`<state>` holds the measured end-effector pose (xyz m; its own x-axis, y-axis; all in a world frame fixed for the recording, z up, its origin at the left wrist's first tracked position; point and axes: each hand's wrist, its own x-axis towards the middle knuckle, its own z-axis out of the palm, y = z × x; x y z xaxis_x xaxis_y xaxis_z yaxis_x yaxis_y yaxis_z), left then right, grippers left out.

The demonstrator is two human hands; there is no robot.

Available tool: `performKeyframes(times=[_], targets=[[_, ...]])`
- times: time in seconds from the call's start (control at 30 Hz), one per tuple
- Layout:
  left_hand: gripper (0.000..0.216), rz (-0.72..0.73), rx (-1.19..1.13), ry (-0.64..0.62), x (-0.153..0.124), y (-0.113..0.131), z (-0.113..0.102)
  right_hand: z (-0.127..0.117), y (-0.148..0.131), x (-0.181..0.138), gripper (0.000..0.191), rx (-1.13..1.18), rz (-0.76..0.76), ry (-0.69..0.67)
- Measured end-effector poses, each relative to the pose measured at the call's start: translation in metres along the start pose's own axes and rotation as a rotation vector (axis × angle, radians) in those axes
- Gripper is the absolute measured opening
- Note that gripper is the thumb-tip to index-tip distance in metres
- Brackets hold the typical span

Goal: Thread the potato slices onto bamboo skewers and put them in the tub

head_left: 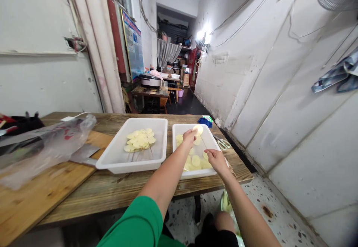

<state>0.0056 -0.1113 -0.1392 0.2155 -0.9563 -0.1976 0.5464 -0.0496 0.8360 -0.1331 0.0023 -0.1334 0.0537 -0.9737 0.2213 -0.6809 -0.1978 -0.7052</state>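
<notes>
Over the right-hand white tray (175,127), my left hand (190,136) pinches a thin round potato slice (198,129) by its edge. A thin wooden skewer (203,142) runs down from that slice to my right hand (216,159), whose fingers are closed on its lower end. Loose pale-yellow slices (196,160) lie in the tray beneath both hands, some hidden by my left forearm. To the left stands another white tray (112,159), holding a pile of skewered slices (140,139) with their sticks pointing towards me.
Scissors (223,143) and a blue cloth (205,122) lie beside the right tray. At left, a cleaver (85,153) and a plastic bag (53,150) rest on a wooden board (56,185). A person (168,69) sits far back. A bag of pale pieces (226,202) stands below the table.
</notes>
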Motion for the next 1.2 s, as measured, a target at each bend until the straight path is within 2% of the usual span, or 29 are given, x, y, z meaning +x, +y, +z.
performKeyframes(times=[0.2, 0.4, 0.97, 1.2], targets=[[0.013, 0.148, 0.064, 0.011, 0.0063, -0.0011, -0.0023, 0.0007, -0.0011, 0.001, 0.045, 0.034, 0.0, -0.025], [0.015, 0.247, 0.177, 0.002, 0.0069, -0.0012, -0.0023, 0.0004, -0.0017, 0.0003, 0.046, 0.005, 0.011, 0.001], [0.024, 0.342, 0.25, -0.019, 0.0039, 0.0049, -0.0047, -0.0014, -0.0038, 0.0001, 0.045, -0.03, 0.007, -0.01], [0.019, 0.43, 0.364, -0.049, 0.0048, 0.0022, -0.0069, -0.0026, -0.007, -0.0002, 0.041, -0.06, -0.002, -0.012]])
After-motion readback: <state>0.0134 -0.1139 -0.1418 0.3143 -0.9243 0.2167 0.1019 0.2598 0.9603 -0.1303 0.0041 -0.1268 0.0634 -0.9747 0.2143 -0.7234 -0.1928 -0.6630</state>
